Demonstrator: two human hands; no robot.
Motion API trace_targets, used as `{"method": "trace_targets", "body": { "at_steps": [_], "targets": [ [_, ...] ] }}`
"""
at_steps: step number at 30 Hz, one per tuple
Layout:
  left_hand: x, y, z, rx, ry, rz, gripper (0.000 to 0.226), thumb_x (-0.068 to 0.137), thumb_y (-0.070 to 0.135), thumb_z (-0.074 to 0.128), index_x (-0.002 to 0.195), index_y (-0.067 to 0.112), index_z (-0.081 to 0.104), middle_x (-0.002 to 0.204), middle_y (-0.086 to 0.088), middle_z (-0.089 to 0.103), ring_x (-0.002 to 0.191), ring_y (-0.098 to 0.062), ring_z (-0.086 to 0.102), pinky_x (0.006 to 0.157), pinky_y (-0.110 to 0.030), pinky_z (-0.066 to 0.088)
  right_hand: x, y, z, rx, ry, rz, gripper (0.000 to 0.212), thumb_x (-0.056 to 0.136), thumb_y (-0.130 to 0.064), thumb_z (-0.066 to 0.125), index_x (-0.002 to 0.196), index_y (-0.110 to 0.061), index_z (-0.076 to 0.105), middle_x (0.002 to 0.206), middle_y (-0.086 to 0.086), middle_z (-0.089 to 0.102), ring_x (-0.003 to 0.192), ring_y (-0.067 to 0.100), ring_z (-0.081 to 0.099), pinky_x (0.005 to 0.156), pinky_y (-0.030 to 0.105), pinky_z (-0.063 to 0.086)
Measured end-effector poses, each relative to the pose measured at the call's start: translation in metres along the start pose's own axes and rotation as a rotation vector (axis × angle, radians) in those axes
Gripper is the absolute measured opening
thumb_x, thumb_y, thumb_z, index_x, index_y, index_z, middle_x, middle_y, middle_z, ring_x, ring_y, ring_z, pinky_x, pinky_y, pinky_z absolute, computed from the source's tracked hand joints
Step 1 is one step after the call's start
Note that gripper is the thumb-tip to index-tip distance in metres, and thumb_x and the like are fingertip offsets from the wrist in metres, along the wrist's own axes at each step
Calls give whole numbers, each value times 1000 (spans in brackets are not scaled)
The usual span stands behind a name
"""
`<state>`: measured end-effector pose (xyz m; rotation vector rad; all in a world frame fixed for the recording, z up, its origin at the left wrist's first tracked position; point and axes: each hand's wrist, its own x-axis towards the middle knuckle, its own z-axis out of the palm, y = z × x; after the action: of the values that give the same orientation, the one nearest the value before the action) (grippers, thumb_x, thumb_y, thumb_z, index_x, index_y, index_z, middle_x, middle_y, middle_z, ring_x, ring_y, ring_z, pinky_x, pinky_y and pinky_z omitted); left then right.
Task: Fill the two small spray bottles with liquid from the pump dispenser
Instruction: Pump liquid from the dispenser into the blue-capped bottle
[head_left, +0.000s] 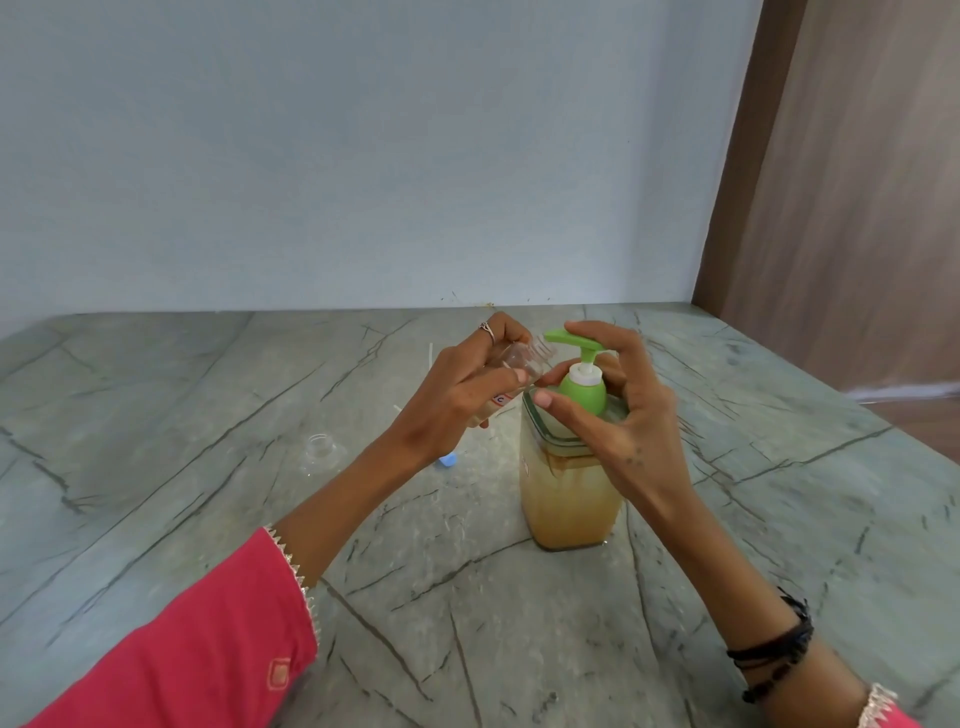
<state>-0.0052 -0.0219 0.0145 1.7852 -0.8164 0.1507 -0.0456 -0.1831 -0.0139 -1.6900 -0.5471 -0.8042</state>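
Grey-green stone bench (208, 519) with dark vein lines fills the lower frame. It meets a plain pale blue-grey wall (337, 156) at the far edge, where a few small specks show along the join. A brown wood-grain panel (841, 208) stands at far right.

Square clear pump dispenser (569, 499) stands upright on the bench, centre-right, part full of cloudy amber liquid. Its green pump head (579, 345) has the spout pointing left.

Right hand (618, 410) is curved over the pump: forefinger lies on top of the pump head, thumb reaches across the near side of the green collar. Black thread bands (779, 644) circle the right wrist.

Left hand (467, 384) grips a small clear spray bottle (519, 361), uncapped and tilted, its threaded neck just beside the spout tip. Fingers and thumb are curled round the bottle body. A ring (487, 330) sits on one finger. Pink sleeve (182, 649) with pale edging covers the left forearm.

A second small clear bottle (320, 449), open-topped, stands on the bench to the left, well apart from the dispenser. A small blue cap (448, 460) lies near the left wrist. A thin white tube (430, 356) lies on the bench beyond the left hand.
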Motion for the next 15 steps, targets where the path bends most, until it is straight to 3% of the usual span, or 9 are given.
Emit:
{"method": "trace_targets", "body": {
  "at_steps": [4, 8, 11, 15],
  "targets": [
    [0, 4, 2, 2, 11, 13, 35, 70, 46, 48, 95, 23, 51, 88, -26, 58, 66, -35, 51, 51, -34, 41, 1, -1, 1, 12, 17, 25, 42, 79, -21, 74, 114, -29, 53, 85, -4, 71, 83, 11, 70, 72, 23, 55],
    [1, 5, 1, 34, 15, 22, 39, 69, 48, 48, 97, 22, 50, 86, -19, 60, 65, -33, 48, 54, -36, 42, 2, -3, 2, 26, 44, 39, 36, 81, -19, 71, 110, -32, 54, 86, 2, 71, 80, 15, 70, 66, 33, 59],
    [2, 6, 1, 60, 0, 31, 31, 70, 48, 48, 95, 28, 49, 88, -24, 58, 66, -39, 50, 54, -40, 44, 3, -3, 3, 22, 52, 36, 34, 84, -14, 71, 107, -33, 54, 84, 9, 71, 77, 22, 70, 64, 46, 57],
    [1, 6, -1, 73, -4, 34, 26, 70, 46, 48, 92, 33, 48, 85, -20, 58, 67, -40, 50, 52, -38, 43, 3, -3, 3, 44, 67, 63, 31, 84, -7, 70, 105, -27, 58, 84, 6, 73, 76, 22, 71, 62, 47, 57]
  ]
}}
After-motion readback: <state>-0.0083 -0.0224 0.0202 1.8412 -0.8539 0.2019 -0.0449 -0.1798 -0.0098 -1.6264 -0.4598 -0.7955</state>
